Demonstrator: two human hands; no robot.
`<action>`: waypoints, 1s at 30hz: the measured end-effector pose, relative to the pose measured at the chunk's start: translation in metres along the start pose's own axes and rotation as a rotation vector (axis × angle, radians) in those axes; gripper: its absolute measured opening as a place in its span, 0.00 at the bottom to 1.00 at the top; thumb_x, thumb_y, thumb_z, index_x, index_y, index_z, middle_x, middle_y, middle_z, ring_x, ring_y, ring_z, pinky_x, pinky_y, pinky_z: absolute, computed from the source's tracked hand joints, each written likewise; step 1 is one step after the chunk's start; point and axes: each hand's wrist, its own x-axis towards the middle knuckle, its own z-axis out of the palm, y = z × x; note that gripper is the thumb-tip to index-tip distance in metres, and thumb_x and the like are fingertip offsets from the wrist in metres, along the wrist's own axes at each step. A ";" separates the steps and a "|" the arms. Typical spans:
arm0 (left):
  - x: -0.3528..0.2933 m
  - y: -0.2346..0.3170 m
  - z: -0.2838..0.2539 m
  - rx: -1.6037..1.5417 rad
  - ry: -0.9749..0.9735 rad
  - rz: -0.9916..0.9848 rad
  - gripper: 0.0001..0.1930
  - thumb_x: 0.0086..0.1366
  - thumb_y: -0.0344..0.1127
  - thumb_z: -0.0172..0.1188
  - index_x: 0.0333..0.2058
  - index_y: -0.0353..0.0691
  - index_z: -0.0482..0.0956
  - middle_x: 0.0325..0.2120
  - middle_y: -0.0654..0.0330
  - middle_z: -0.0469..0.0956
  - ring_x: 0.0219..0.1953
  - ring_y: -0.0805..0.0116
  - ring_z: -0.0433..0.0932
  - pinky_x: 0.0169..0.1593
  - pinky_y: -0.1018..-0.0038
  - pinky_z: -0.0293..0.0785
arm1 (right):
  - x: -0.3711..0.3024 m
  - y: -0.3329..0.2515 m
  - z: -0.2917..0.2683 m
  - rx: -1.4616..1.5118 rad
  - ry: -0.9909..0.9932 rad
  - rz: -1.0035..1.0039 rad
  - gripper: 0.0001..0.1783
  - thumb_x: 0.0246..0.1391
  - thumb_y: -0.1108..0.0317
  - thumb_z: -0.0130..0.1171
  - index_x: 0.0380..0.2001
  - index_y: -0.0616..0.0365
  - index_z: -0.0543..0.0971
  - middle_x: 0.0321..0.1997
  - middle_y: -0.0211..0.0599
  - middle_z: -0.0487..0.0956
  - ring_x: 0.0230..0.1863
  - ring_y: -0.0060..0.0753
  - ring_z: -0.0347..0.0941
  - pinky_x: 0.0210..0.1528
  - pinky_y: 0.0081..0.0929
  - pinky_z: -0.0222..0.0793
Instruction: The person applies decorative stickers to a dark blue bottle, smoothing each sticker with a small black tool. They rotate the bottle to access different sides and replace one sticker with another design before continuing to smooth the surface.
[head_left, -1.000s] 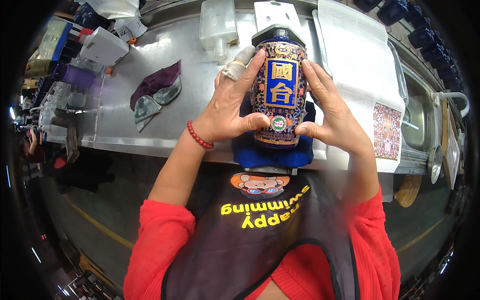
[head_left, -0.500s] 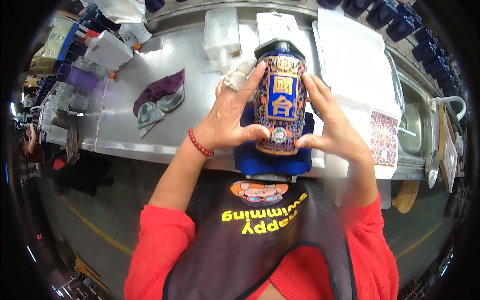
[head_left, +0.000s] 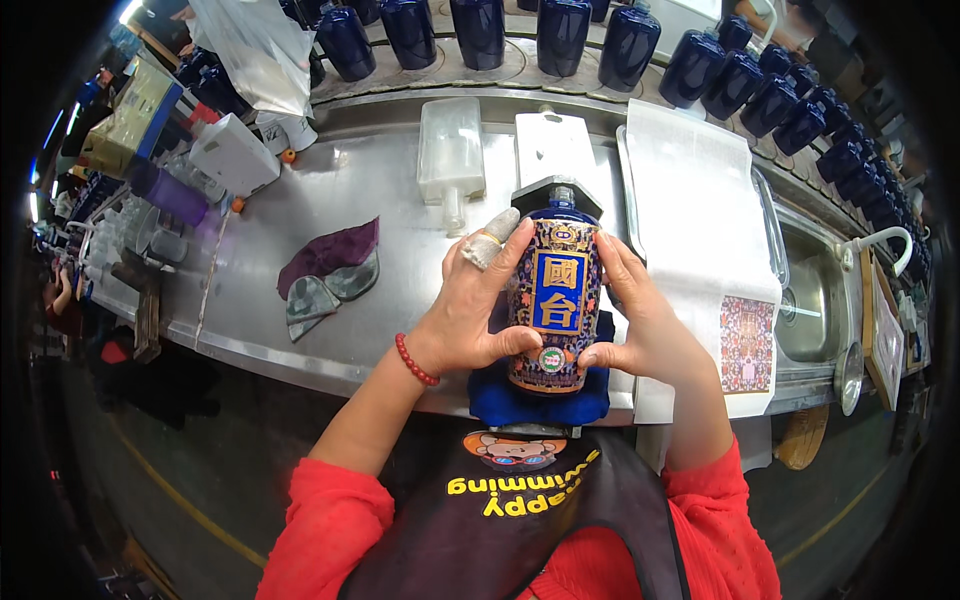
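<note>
A dark blue bottle [head_left: 558, 290] wrapped in a patterned blue, gold and red decal lies between my hands, its neck pointing away from me. My left hand [head_left: 465, 310] holds its left side, thumb on the lower front; a pale finger cover [head_left: 488, 243] sits on one finger. My right hand [head_left: 650, 325] grips the other side, with its thumb near the lower edge and fingertips by the shoulder. Beneath the bottle is a blue cloth [head_left: 488, 396]. A dark angular support [head_left: 583, 188] shows behind the neck.
Left on the metal table [head_left: 385, 290] lies a purple and grey cloth [head_left: 332, 270]. A clear flask-like container [head_left: 450, 150] stands farther back. At right are white sheets [head_left: 690, 190], a patterned decal sheet [head_left: 748, 345] and a sink [head_left: 808, 300]. Blue bottles [head_left: 482, 35] line the far conveyor.
The view has tilted up, so the table sits lower and more of the bottle row shows. Both hands keep nearly the same hold on the bottle.
</note>
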 end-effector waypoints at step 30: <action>-0.004 -0.014 -0.003 -0.018 -0.073 0.107 0.59 0.55 0.79 0.58 0.75 0.47 0.51 0.72 0.39 0.52 0.74 0.42 0.52 0.73 0.46 0.39 | -0.002 0.011 -0.001 -0.017 -0.025 0.014 0.83 0.23 0.34 0.79 0.78 0.57 0.45 0.79 0.46 0.55 0.54 0.37 0.71 0.65 0.41 0.68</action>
